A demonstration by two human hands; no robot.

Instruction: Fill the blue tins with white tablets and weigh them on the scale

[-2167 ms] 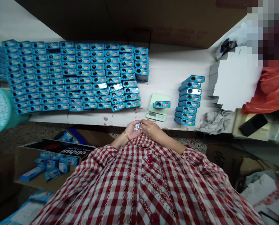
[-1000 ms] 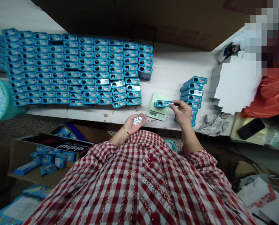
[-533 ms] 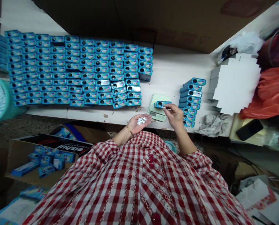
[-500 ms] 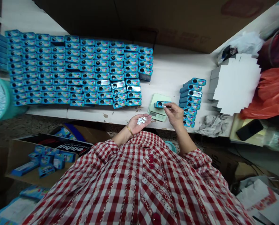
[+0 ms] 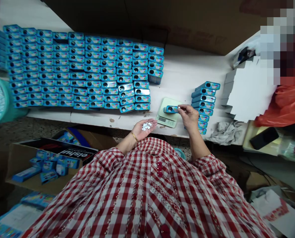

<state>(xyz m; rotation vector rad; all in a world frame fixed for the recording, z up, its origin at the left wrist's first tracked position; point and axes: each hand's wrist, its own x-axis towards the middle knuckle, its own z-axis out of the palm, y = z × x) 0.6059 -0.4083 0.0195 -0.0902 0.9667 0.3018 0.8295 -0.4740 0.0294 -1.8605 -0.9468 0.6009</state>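
Observation:
My left hand (image 5: 144, 129) is palm up, loosely cupped, with a small heap of white candies (image 5: 147, 126) on it. Thumb and fingertips of my right hand (image 5: 189, 115) are pinched together on a small white candy (image 5: 179, 107), beside the right end of a blue tin (image 5: 171, 109). That tin lies on a pale green scale (image 5: 166, 121), whose small display faces me. To the right of my right hand stands a short column of blue tins (image 5: 206, 105), partly hidden by the hand.
Rows of blue tins (image 5: 93, 61) cover the table's left side. A teal tub (image 5: 7, 99) of white candies is far left. White cartons (image 5: 249, 89), crumpled paper (image 5: 227, 132) and a phone (image 5: 264, 137) are right. A large cardboard box (image 5: 187, 23) spans the back.
My right hand has moved slightly right, away from the tin's middle. My left hand has shifted a little left with the candies. The camera view has shifted slightly.

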